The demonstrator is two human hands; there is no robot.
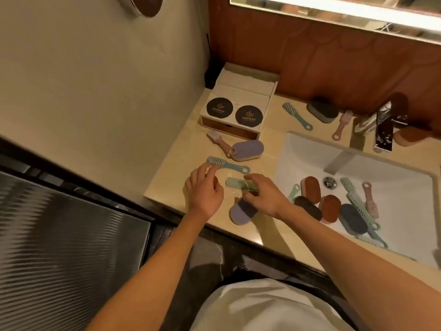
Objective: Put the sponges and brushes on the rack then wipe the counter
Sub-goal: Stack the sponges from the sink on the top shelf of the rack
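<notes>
Hovering over the near-left corner of the worktop [171, 187], both hands sat just left of centre in the frame. The left hand [205, 192] had its fingers loosely curled and held nothing I could see, its fingertips just short of the head of a teal brush [228, 164]. That brush lay directly beyond it, its long axis running left to right with the handle loop toward the sink [310, 158], so the left hand was the nearer one. The right hand [265, 194] lay over the handle of a mint brush [235, 183], head pointing left. Whether the fingers had closed on it I could not tell. A purple sponge [241, 215] lay just below that wrist, partly covered.

Further up, a pink brush [219, 140] touched a second purple sponge [248, 150] before a wooden box [238, 91]. At lower right a heap of sponges and brushes [329, 206] lay in the sink. No rack was plain to me. Something reddish showed under the left palm, too hidden to name.
</notes>
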